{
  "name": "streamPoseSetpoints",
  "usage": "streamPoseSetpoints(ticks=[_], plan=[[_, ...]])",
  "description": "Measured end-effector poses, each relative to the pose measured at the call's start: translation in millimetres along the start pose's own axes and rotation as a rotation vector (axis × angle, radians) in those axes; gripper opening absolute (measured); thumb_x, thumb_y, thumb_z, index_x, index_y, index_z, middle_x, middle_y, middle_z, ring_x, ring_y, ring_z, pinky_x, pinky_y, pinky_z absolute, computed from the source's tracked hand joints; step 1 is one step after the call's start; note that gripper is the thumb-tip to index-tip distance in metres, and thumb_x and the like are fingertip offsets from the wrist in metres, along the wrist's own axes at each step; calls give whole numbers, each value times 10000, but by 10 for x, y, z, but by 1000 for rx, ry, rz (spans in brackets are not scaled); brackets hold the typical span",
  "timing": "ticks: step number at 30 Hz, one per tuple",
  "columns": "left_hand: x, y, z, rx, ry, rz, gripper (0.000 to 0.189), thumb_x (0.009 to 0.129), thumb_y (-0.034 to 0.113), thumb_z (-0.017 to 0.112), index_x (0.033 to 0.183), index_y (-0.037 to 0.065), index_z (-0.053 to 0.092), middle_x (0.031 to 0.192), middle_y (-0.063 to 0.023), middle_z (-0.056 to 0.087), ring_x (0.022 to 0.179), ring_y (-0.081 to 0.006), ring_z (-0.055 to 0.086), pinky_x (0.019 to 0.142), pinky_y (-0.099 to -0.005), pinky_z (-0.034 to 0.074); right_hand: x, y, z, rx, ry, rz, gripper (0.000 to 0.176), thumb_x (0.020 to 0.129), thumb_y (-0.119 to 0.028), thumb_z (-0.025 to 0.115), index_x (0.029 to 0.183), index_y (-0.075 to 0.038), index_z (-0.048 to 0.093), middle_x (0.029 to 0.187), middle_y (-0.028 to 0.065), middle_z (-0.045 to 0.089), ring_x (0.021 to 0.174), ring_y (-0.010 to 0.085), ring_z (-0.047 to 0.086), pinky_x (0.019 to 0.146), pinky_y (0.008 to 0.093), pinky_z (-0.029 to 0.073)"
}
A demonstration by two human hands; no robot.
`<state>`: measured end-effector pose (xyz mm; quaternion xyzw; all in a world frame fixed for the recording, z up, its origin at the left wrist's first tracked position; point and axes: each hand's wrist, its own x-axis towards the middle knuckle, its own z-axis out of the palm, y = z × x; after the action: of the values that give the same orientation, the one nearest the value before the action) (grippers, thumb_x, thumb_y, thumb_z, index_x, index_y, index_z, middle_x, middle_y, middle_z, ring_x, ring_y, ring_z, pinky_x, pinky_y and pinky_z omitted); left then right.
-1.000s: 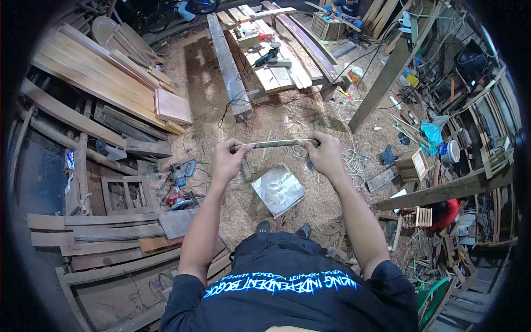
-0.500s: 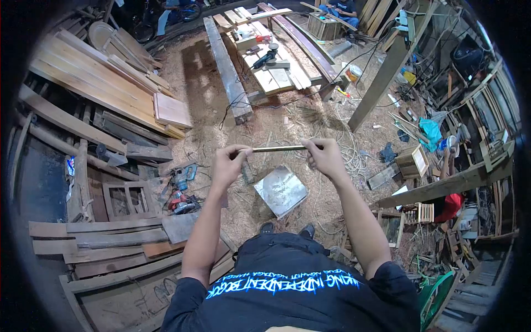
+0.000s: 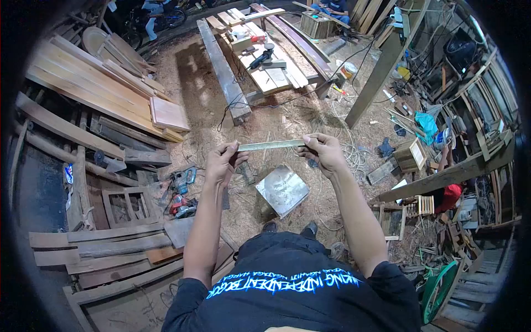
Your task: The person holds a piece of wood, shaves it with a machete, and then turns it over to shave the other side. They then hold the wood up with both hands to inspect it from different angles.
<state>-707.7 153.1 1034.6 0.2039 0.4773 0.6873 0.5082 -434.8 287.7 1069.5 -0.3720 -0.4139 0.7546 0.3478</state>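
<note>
A thin, flat, light-coloured strip (image 3: 271,145) stretches level between my two hands, over the shavings-covered floor. My left hand (image 3: 223,160) pinches its left end between thumb and fingers. At the other end, my right hand (image 3: 323,154) holds the strip in a similar pinch. Below the strip, closer to my feet, stands a square block or stool with a pale, stained top (image 3: 282,191).
A sander (image 3: 262,57) rests on boards on the workbench (image 3: 224,72) ahead. Planks (image 3: 94,88) lean at left; power tools (image 3: 181,206) lie on the floor. A slanted post (image 3: 376,80) stands at right. Another person (image 3: 334,10) sits at the back; a co-worker's red garment (image 3: 449,198) shows at right.
The strip has turned so its broad face shows, and my left hand has shifted slightly left, with its fingers more visible. The whole view has shifted a little.
</note>
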Motion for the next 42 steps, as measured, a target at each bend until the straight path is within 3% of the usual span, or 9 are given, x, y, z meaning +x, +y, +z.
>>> streamPoseSetpoints(ticks=[11, 15, 17, 22, 24, 30, 33, 38, 42], plan=[[-8, 89, -254, -72, -47, -66, 222, 955, 151, 685, 1041, -54, 681, 941, -150, 713, 822, -253, 735, 725, -335, 647, -131, 236, 92, 156, -51, 48, 316, 965, -176, 685, 1141, 73, 600, 962, 135, 657, 804, 209, 683, 731, 335, 602], [-37, 85, -238, -46, -82, -3, 234, 957, 147, 681, 1080, -53, 675, 941, -156, 714, 820, -245, 731, 730, -336, 647, -200, 87, 195, 46, -1, 149, 251, 1006, -213, 625, 1022, 38, 621, 826, 99, 666, 730, 186, 688, 672, 300, 608], [-42, 97, -223, -4, -80, 8, 238, 962, 137, 675, 1109, -50, 671, 935, -157, 713, 822, -243, 731, 735, -338, 645, -163, 174, 145, -9, -25, 40, 240, 1007, -207, 621, 976, 32, 625, 786, 94, 657, 696, 176, 682, 659, 288, 601], [-98, 150, -196, 30, -95, -18, 252, 962, 132, 677, 1141, -45, 665, 939, -161, 717, 811, -232, 731, 724, -333, 640, -253, 149, 247, 24, 41, -52, 162, 971, -99, 648, 1044, 46, 654, 865, 115, 693, 745, 184, 704, 677, 277, 592], [-109, 143, -179, 30, -82, -21, 263, 963, 128, 676, 1163, -42, 659, 939, -161, 720, 802, -227, 731, 717, -329, 638, -276, 145, 241, -127, 10, -84, 227, 938, -27, 656, 1145, 66, 662, 881, 128, 686, 793, 186, 703, 724, 297, 608], [-168, 173, -76, 180, -40, 58, 328, 956, 93, 679, 1251, -38, 615, 941, -151, 721, 760, -209, 726, 701, -316, 629, -322, 165, 223, -496, -63, -246, 207, 917, -1, 665, 1116, 49, 694, 932, 136, 716, 789, 155, 707, 687, 282, 591], [-141, 157, -63, 213, -11, 71, 268, 945, 67, 688, 1181, -45, 630, 923, -146, 716, 748, -195, 720, 677, -312, 625, -333, 137, 227, -559, -39, -258, 166, 912, -1, 667, 1060, 57, 712, 905, 127, 726, 758, 141, 703, 665, 286, 582], [-131, 147, -33, 368, 28, 101, 138, 924, 77, 723, 932, -21, 627, 799, -96, 698, 664, -150, 689, 579, -281, 586, -371, 90, 252, -636, 32, -212, 122, 905, -10, 674, 998, 43, 734, 787, 106, 728, 683, 143, 705, 633, 285, 570], [-94, 46, -56, 444, 46, 159, 160, 931, 137, 732, 933, 0, 649, 771, -65, 683, 627, -128, 666, 570, -269, 569, -418, 85, 352, -805, 170, -228, 103, 888, -23, 697, 962, 32, 743, 729, 109, 724, 643, 141, 711, 615, 284, 559]])
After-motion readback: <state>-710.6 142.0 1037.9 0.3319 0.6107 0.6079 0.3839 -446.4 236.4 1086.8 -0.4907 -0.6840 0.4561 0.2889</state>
